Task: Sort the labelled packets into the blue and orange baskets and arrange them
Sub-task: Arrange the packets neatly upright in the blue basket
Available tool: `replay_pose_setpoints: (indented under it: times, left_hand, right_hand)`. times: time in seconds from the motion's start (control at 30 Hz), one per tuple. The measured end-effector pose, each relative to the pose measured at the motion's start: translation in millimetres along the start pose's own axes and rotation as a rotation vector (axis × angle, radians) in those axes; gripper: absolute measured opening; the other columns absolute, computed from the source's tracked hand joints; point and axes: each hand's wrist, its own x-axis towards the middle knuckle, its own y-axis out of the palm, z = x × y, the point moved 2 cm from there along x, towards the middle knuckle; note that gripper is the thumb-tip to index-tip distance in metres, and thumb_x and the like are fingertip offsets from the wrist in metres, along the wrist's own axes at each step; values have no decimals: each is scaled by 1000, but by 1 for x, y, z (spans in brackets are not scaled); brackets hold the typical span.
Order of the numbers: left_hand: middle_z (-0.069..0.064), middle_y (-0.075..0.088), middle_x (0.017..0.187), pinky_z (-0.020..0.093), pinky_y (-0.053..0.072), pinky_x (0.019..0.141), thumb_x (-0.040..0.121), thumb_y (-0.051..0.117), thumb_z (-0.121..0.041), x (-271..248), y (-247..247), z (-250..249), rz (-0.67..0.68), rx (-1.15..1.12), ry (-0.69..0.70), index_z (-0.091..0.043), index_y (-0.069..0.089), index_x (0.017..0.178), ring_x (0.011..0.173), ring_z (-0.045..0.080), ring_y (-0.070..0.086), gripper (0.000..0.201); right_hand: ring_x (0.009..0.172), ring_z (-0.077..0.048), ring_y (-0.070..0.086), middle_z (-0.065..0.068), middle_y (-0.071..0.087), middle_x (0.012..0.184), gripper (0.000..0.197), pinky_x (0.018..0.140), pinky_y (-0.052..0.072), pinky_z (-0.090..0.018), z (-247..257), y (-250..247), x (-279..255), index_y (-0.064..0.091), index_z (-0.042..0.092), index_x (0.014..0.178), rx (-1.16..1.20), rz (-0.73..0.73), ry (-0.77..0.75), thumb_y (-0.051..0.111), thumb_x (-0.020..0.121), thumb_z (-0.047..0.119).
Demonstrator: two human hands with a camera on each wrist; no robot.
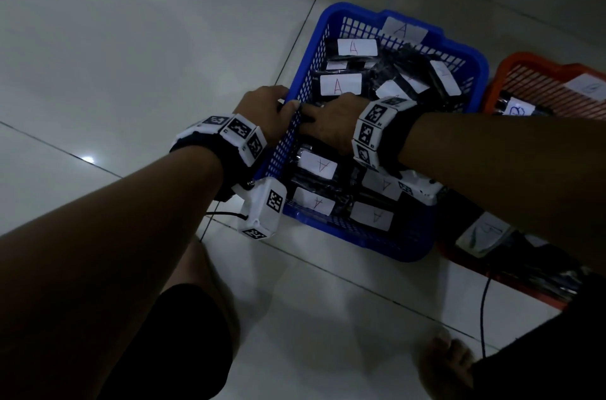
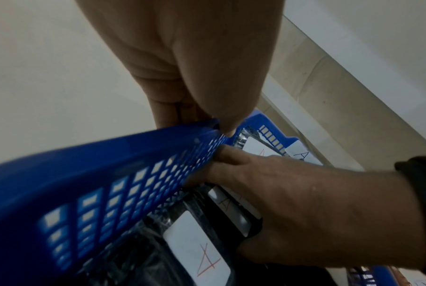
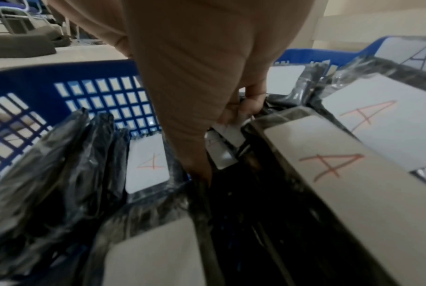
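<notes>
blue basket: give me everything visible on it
The rectangular blue plastic basket with lattice walls and a solid rim sits on the pale tiled floor, beside an orange basket. A white "A" tag is on its far rim. It holds black packets with white "A" labels. The left hand grips its left rim; the right hand reaches inside.

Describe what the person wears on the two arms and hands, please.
Both hands, left hand and right hand, are bare, without gloves. Each wrist carries a black strap with a band of white blocks printed with black square markers. A white camera box hangs under the left wrist, with a thin black cable.
</notes>
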Motion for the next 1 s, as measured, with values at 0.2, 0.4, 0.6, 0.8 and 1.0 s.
replay_pose_setpoints:
  times: [0.2,0.4,0.6,0.8,1.0]
  left_hand:
    - [4,60,76,22,36,68,98,45,-32,1,0,0,12,9,-5,-10,60,119,85,30,62,34]
    - [13,70,90,23,39,70,98,45,-33,3,0,2,21,-10,19,-11,62,117,88,31,63,33]
    - [14,70,91,25,40,69,98,45,-34,5,-3,1,40,2,6,-10,62,114,86,31,63,33]
    - [13,70,93,23,38,67,98,45,-35,3,-3,0,41,-10,-11,-11,62,115,83,28,62,34]
    - [14,69,94,23,39,68,98,45,-34,2,-3,-1,43,-4,-9,-9,62,115,86,29,63,35]
  right_hand:
    - [98,-33,58,-12,41,139,49,62,37,-34,-4,-4,3,37,11,142,7,-2,55,50,96,23]
    - [105,-28,59,-1,46,137,46,63,35,-29,-6,5,1,50,22,134,167,-46,79,58,89,21]
    - [95,-21,62,0,66,110,25,72,42,-22,3,11,-6,66,24,109,553,-92,170,62,86,34]
    - [107,-29,58,-12,57,121,64,76,47,-29,14,27,2,50,11,127,568,94,278,79,75,34]
    - [105,-30,57,-14,56,118,55,80,48,-31,16,24,-4,47,8,126,598,-83,318,73,79,21]
